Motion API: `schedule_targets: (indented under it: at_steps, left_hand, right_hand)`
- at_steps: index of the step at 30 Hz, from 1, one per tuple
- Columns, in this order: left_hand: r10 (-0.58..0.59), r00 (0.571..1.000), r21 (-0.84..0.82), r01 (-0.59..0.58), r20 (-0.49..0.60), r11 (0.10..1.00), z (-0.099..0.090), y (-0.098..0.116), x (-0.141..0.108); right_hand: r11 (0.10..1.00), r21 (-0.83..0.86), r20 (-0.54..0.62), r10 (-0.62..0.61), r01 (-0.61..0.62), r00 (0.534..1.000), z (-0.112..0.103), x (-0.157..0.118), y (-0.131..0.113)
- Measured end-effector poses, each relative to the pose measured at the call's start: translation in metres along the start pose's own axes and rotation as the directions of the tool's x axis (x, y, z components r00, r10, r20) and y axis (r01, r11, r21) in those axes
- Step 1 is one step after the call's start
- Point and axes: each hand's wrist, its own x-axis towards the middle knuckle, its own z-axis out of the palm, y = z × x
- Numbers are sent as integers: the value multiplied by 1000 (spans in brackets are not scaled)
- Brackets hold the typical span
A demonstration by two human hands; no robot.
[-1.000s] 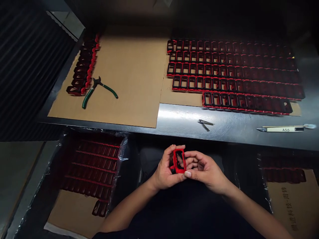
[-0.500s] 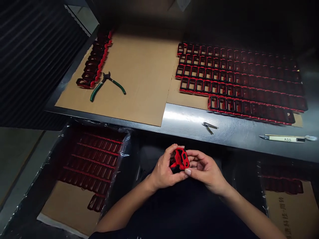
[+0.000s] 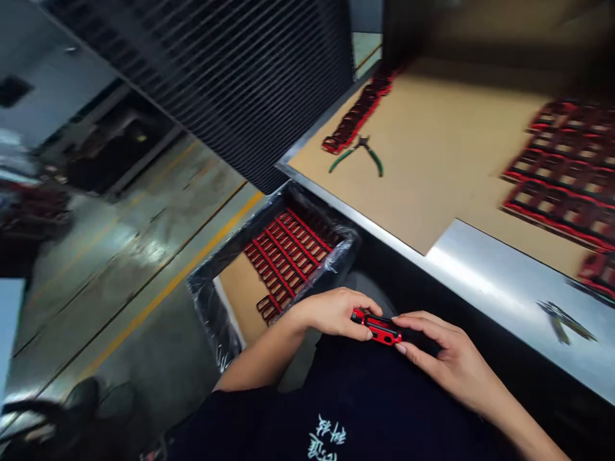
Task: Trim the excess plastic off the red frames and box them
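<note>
Red frame (image 3: 384, 335) is held in front of the dark shirt (image 3: 384, 397), the left hand (image 3: 340, 314) pinching one end, the right hand (image 3: 450, 351) pinching the other. Near the left forearm (image 3: 266, 362), a plastic-lined box (image 3: 204, 314) holds rows of similar frames (image 3: 291, 253).

I'm missing one end of the red-and-black part (image 3: 384, 333) here, as the left hand (image 3: 336, 312) is covering it. Over on the right, the frame rows (image 3: 560, 171) are looking smeared and running out past the picture's edge; the small tool (image 3: 552, 312) is blurring too. Down below, the bottom edge is cutting off the shirt lettering (image 3: 327, 439), and I'm failing to make out the far-left clutter (image 3: 41, 214).
</note>
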Motion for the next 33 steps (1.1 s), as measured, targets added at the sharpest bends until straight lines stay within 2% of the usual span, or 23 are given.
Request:
schedule_targets:
  at_steps: [1, 3, 4, 6, 8, 9, 11, 13, 15, 18, 20, 23, 25, 27, 29, 31, 33]
  left_hand:
    - [-135, 986, -17, 134, -95, 991, -10, -14, -15]
    - [-329, 891, -43, 333, -314, 942, -32, -48, -52]
    - [-416, 809, -64, 430, -416, 900, -44, -67, -73]
    - [-577, 605, -125, 623, -549, 773, -61, -105, -113]
    - [-685, 420, -183, 759, -595, 625, -67, -138, -144]
    - [-721, 345, -208, 804, -601, 558, -66, -151, -154]
    - [-765, 251, -238, 853, -593, 465, -57, -172, -164]
    - [-788, 213, -256, 869, -578, 423, -47, -185, -163]
    - [-798, 214, -274, 863, -563, 425, -39, -191, -156]
    - [-802, 240, -334, 816, -547, 472, -40, -186, -150]
    - [-796, 247, -400, 759, -553, 514, -46, -174, -149]
    - [-764, 274, -511, 608, -584, 608, -52, -142, -137]
    - [-716, 349, -569, 441, -604, 695, -45, -111, -110]
    - [-625, 479, -603, 223, -616, 766, -26, -74, -63]
    - [-499, 615, -630, 5, -610, 777, 4, -33, -7]
    - [-379, 720, -664, -150, -581, 733, 40, 7, 43]
    - [-282, 800, -700, -224, -529, 679, 74, 37, 77]
  right_hand:
    - [1000, -17, 10, -6, 6, 1000, 3, 4, 1]
    - [1000, -32, 11, 2, -2, 1000, 7, 9, 6]
    - [999, -31, -4, 22, -22, 1000, 8, 9, 10]
    - [995, -20, -62, 95, -97, 994, 7, 6, 19]
    - [981, 5, -133, 195, -196, 972, 5, 1, 30]
    - [970, 24, -162, 242, -242, 957, 5, -1, 35]
    - [949, 77, -192, 314, -305, 930, 5, -5, 43]
    - [934, 128, -201, 353, -333, 914, 6, -7, 46]
    - [926, 161, -202, 370, -342, 907, 7, -8, 45]
    - [923, 179, -205, 374, -341, 904, 8, -8, 43]
    - [926, 179, -206, 366, -332, 908, 7, -9, 42]
    - [939, 156, -222, 335, -306, 916, 7, -9, 40]
    - [958, 118, -231, 284, -263, 931, 9, -8, 38]
    - [980, 74, -223, 196, -184, 955, 14, -6, 32]
    - [999, 10, -233, 51, -50, 971, 20, -3, 26]
    - [990, -97, -307, -125, 100, 943, 25, 0, 21]
    - [971, -184, -451, -222, 154, 865, 23, 1, 20]
